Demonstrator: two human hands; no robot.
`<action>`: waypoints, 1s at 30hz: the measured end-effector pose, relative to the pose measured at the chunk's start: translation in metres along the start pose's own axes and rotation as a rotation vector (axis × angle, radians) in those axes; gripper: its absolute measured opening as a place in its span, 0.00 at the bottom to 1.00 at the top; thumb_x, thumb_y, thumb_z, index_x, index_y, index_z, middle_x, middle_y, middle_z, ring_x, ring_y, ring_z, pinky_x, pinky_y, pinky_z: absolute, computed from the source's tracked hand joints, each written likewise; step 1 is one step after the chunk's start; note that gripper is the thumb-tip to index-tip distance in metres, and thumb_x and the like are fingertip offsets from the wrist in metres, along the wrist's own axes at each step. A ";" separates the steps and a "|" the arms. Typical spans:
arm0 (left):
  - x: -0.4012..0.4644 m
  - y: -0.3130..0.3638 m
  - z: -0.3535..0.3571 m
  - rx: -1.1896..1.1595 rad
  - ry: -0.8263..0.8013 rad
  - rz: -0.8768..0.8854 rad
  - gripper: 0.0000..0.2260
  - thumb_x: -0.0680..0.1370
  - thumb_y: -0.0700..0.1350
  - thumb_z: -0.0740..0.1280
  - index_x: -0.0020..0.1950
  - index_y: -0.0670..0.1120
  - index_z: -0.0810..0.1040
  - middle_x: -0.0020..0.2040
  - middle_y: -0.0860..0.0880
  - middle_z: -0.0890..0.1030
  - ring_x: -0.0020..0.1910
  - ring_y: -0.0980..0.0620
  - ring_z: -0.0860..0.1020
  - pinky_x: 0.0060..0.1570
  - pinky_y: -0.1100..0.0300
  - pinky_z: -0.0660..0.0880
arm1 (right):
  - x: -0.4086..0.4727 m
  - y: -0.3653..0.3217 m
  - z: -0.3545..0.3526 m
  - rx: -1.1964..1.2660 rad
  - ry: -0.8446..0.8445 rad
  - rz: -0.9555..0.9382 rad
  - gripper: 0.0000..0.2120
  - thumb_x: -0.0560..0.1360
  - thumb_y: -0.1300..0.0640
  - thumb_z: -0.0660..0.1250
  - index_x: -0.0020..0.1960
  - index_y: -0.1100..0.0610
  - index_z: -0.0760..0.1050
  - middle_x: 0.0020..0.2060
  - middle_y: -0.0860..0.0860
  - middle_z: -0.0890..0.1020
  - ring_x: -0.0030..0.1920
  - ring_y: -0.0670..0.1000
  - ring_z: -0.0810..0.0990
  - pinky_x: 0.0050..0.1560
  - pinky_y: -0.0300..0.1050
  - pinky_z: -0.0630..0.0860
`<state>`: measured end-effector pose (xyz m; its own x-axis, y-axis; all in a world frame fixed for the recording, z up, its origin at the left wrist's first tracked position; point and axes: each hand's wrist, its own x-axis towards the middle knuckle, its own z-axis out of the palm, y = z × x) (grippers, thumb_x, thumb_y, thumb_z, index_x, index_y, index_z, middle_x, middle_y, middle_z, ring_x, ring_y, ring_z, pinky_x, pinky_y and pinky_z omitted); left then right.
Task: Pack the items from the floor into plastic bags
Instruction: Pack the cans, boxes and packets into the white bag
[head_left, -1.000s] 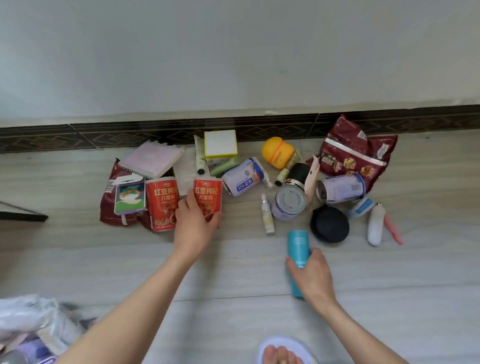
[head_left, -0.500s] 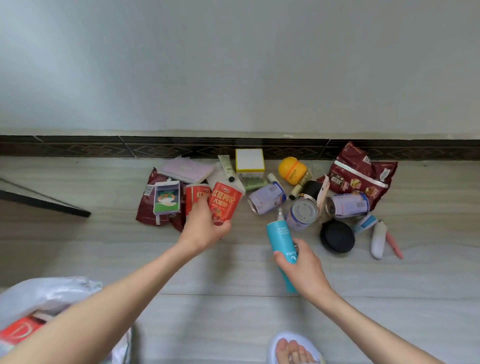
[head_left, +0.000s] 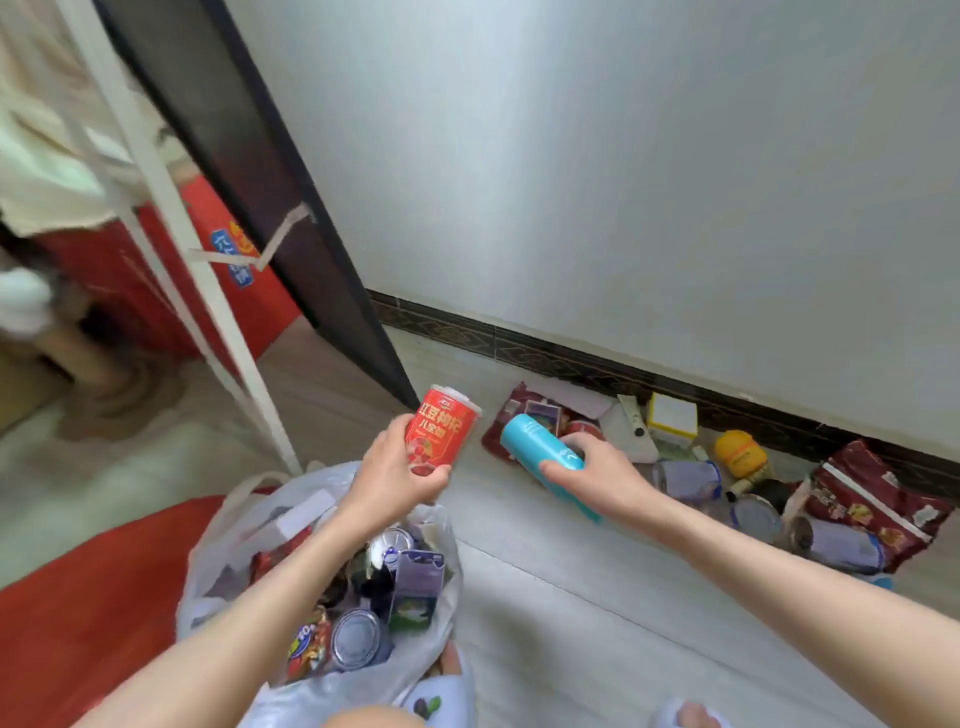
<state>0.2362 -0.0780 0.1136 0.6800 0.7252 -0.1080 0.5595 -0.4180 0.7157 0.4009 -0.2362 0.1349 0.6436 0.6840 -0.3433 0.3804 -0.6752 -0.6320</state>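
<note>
Left hand wraps red can mid-body, right hand clasps teal bottle; both look rigid, smooth, likely slippery above plastic bag.

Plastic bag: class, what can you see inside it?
Inside the plastic bag: a silver-topped can, a purple carton and a colourful packet. The left arm covers the rest.

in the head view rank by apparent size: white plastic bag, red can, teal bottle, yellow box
1. white plastic bag
2. red can and teal bottle: alike, and nearer the camera
3. yellow box, farther away, so unsure
</note>
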 end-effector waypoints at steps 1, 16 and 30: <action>-0.014 -0.018 -0.013 -0.042 0.023 -0.073 0.25 0.68 0.47 0.71 0.61 0.49 0.66 0.50 0.50 0.76 0.47 0.52 0.77 0.46 0.60 0.75 | -0.002 -0.011 0.014 0.008 -0.027 -0.021 0.21 0.72 0.49 0.65 0.62 0.54 0.70 0.51 0.51 0.77 0.45 0.49 0.75 0.34 0.37 0.71; -0.139 -0.193 -0.031 -0.219 0.372 -0.838 0.29 0.69 0.47 0.73 0.65 0.41 0.66 0.54 0.43 0.77 0.50 0.43 0.76 0.50 0.54 0.72 | -0.028 -0.048 0.188 0.292 -0.379 0.058 0.15 0.72 0.49 0.69 0.55 0.54 0.73 0.47 0.50 0.78 0.43 0.48 0.77 0.37 0.37 0.71; -0.129 -0.254 0.003 0.324 0.228 -0.964 0.30 0.71 0.54 0.68 0.64 0.39 0.64 0.61 0.38 0.75 0.61 0.41 0.73 0.59 0.51 0.70 | -0.040 -0.052 0.244 0.290 -0.668 -0.034 0.16 0.72 0.53 0.68 0.59 0.46 0.69 0.53 0.50 0.78 0.48 0.48 0.78 0.44 0.36 0.74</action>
<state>0.0079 -0.0672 -0.0560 -0.2092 0.9017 -0.3783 0.9412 0.2906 0.1722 0.1936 -0.1609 0.0121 0.0568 0.7882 -0.6128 0.1421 -0.6139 -0.7765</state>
